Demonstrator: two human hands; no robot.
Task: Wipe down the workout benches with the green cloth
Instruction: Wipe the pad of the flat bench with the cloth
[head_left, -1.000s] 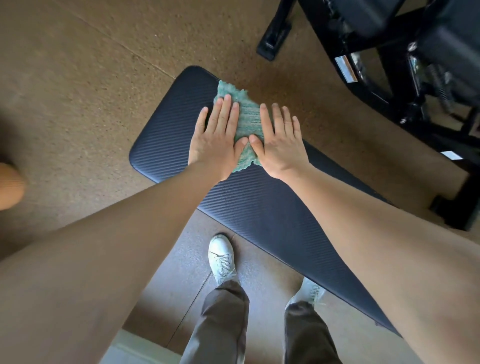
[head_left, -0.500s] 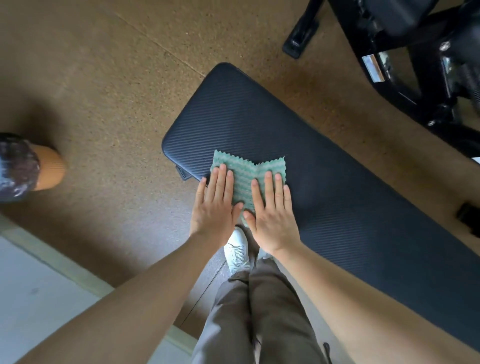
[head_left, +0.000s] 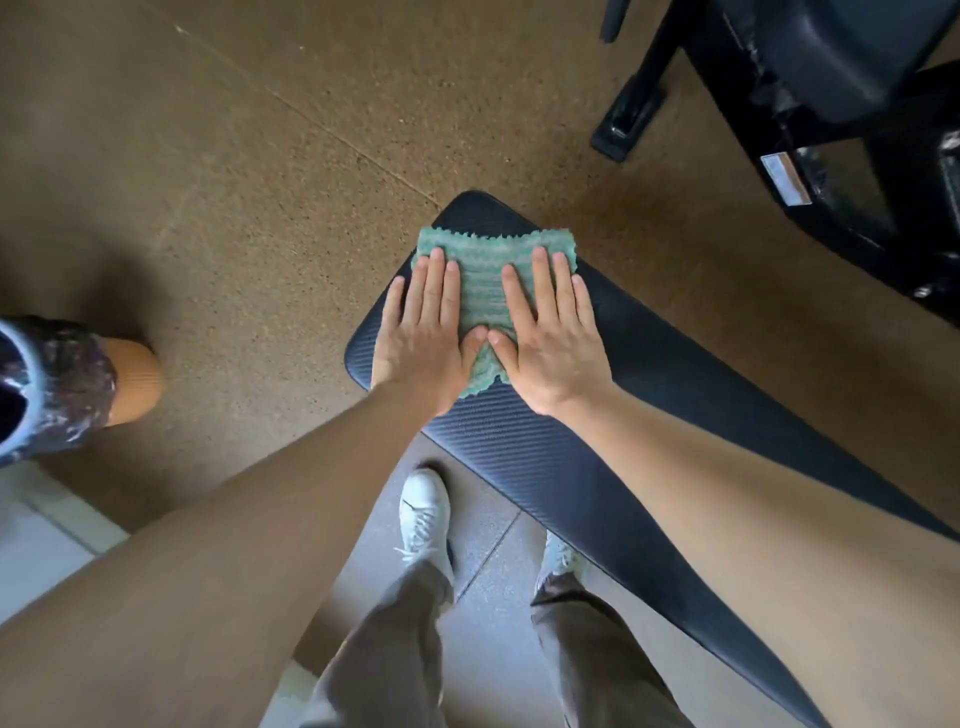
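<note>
The green, wavy-textured microfibre cloth (head_left: 488, 283) with its zigzag-cut edges lay spread flat at the near-left end of the dark navy, ribbed padded workout bench (head_left: 675, 426), its far edge just short of the pad's rounded corner. It looked light, soft and limp: something that would bunch or fold the moment pressure on it went uneven, and that would drag a little on the ribbed vinyl, not glide over it. The sensible hold was probably no pinch at all but broad, flat pressure across its middle and sides, so that the whole square travelled with the palms. The bench pad itself appeared firm, slightly cushioned and in no way fragile.

The left hand (head_left: 421, 338) lay flat on the cloth's left side, its fingers (head_left: 434, 283) straight and close together. The little finger and the outer edge of the palm rested on bare pad beyond the fabric. The right hand (head_left: 553, 343) pressed the right side in the same way, fingers (head_left: 543, 283) straight and slightly spread, reaching nearly to the far edge. The two thumbs met, tip to tip, over the centre — neither hand curled round or pinched anything; both simply bore down on the cloth.

Most of the pad stretched away to the right, beyond the hands — judging by that, much of the surface may have remained to cover.
</note>
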